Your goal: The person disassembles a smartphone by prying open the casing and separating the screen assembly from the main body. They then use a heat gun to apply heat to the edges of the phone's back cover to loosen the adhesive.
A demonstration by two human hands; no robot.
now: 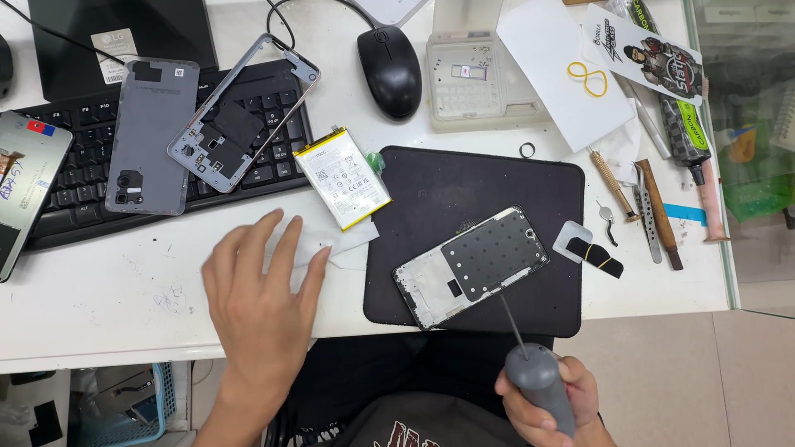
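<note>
The left hand [261, 302] lies flat and palm down, its grip open and empty, fingers spread toward a white tissue [327, 240] on the desk [99, 306]. The right hand [546, 401] sits low at the near edge, its grip closed around the grey handle of a screwdriver [534, 372], whose thin shaft points up toward the opened phone [472, 266]. That phone rests on a black mat [489, 194], near its near edge. The tip's contact with the phone is hard to make out. The right hand is partly cut off by the picture's bottom. A yellow-edged battery [342, 176] lies just left of the mat, with bare desk to the left of the left hand.
</note>
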